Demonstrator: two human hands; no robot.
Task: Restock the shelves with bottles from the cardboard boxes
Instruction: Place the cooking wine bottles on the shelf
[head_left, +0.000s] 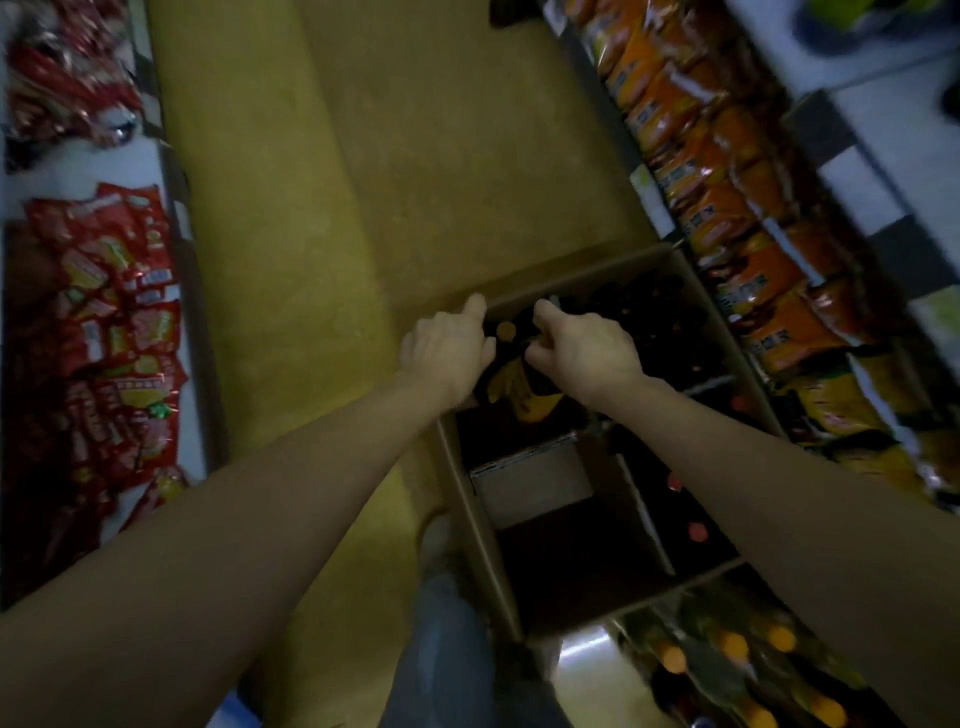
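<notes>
Both arms outstretched, left hand (448, 347) and right hand (582, 347) curled, close together

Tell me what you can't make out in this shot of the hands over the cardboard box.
- Head view: what the left hand and right hand grip; their own backs cover the fingers.
- The dark bottle with the yellow label: label text is blurred and dim.
- The cardboard box: its interior is too shadowed to count bottles.
- Orange packets on the right shelf: motion blur hides the print.
</notes>
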